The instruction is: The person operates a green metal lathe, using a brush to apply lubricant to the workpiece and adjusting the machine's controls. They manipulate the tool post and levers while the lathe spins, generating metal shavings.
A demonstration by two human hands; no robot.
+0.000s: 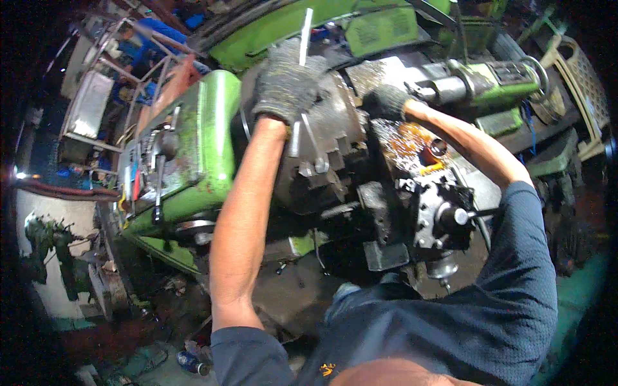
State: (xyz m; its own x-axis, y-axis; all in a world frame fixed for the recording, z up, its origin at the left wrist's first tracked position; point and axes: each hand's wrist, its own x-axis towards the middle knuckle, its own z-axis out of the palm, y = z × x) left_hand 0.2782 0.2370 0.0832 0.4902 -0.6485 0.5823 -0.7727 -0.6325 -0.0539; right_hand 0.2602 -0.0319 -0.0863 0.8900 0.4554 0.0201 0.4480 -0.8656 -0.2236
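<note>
My left hand (290, 87), in a dark grey knit glove, is closed around a long pale metal bar (306, 35). The bar sticks out above the fingers and again below the wrist side, over the front of a big lathe chuck (344, 119). A second thin rod (313, 143) slants down beside it to a rounded end near the chuck jaws. To the right of the chuck, my right hand (387, 103), gloved too, is low over the lathe bed by the tailstock (450, 89). Its fingers are dark and mostly hidden, so any grip there cannot be made out.
The green headstock (215, 128) stands left of the chuck, with hand tools on top. A tool post (444, 215) and oily, wet-looking metal (405, 141) lie on the right. Another person in blue (151, 42) is at the far left, behind a metal frame.
</note>
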